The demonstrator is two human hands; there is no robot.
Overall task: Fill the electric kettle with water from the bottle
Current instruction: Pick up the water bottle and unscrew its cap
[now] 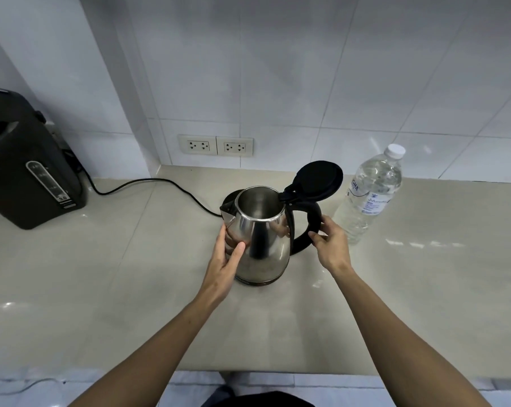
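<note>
From my head view, the kettle (260,236) stands upright at the middle of the tabletop (101,289), its black lid (319,179) swung up and open at 1 o'clock from the mouth. What seems to be its base (229,198) peeks out behind at 11 o'clock, a cord (148,183) trailing off to the left.

My left hand (226,259) lies spread against the steel body, palm and thumb flat on the side below the spout. My right hand (330,245) curls loosely round the outer curve of the handle (310,224), fingers touching it but not clamped tight.

The bottle (371,195) stands at 3 o'clock from the kettle, just beyond my right hand, cap (395,151) still on and nearly full.

I judge the bottle heavy with water, its thin plastic wall soft and liable to buckle, so I would take it round the middle, by the label. The kettle looks empty and light, its polished steel slippery; the handle is the sure hold.

Count: one kettle, one bottle, two wall sockets (216,146), one dark water dispenser (28,168) at 9 o'clock.
</note>
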